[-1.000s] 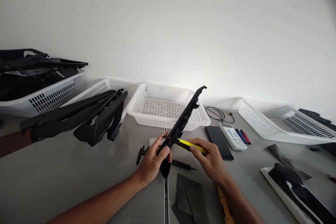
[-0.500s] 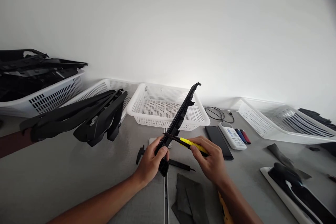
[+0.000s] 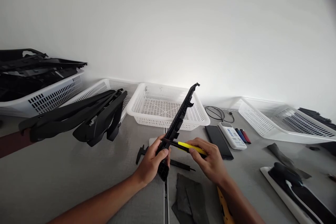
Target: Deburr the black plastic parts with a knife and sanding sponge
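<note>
My left hand (image 3: 151, 161) is closed around the lower end of a long black plastic trim piece (image 3: 179, 116), which tilts up and to the right over a white basket. In my right hand (image 3: 208, 155) is a yellow and black utility knife (image 3: 191, 147). Its dark blade end points left and lies against the trim piece just above my left thumb; whether it cuts in cannot be told. Beneath the hands, a black caliper (image 3: 181, 165) lies on the table, partly hidden by my left hand. Dark grey cloths (image 3: 190, 197) lie nearer to me.
A white basket (image 3: 168, 123) stands behind the hands. At left, another person's hand (image 3: 22, 136) touches several black trim pieces (image 3: 70, 115) by a second basket. A heaped basket (image 3: 56, 92) stands far left. To the right are a black phone-like slab (image 3: 219, 143), a white device (image 3: 232, 136) and another basket (image 3: 286, 133).
The knife and my right hand have moved slightly left and down along the trim piece. The trim piece has shifted a little downward in my left hand.
</note>
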The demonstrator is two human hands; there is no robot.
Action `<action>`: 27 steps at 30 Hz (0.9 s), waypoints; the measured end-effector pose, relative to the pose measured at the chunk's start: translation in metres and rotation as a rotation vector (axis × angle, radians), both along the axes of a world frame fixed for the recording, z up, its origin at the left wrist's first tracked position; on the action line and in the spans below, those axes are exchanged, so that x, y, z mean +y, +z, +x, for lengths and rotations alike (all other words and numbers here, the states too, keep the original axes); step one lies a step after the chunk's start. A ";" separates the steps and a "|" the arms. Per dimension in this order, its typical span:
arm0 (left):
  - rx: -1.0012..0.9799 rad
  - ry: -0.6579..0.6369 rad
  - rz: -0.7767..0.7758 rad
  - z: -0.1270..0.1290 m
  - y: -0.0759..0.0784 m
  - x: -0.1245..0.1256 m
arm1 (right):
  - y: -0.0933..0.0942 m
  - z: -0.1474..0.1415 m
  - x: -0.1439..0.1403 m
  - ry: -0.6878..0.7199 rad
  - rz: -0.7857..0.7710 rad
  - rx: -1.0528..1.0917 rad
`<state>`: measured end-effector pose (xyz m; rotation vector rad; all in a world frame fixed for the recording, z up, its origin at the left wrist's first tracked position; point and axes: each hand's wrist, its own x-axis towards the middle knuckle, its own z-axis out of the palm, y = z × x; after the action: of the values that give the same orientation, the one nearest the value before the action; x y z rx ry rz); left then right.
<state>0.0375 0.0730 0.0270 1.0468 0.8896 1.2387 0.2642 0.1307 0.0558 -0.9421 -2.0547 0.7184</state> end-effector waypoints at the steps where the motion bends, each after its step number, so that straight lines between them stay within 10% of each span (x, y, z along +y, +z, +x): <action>1: 0.000 0.007 0.000 0.000 0.001 0.000 | 0.000 0.000 0.000 -0.044 0.016 0.015; 5: 0.009 0.025 0.021 0.000 0.003 0.000 | -0.001 0.005 0.002 -0.192 0.064 0.043; 27: -0.044 -0.040 0.014 -0.001 0.001 0.001 | 0.004 0.000 0.001 -0.027 0.125 0.005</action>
<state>0.0369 0.0736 0.0279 1.0394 0.8239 1.2314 0.2646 0.1316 0.0600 -0.8945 -2.0531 0.5700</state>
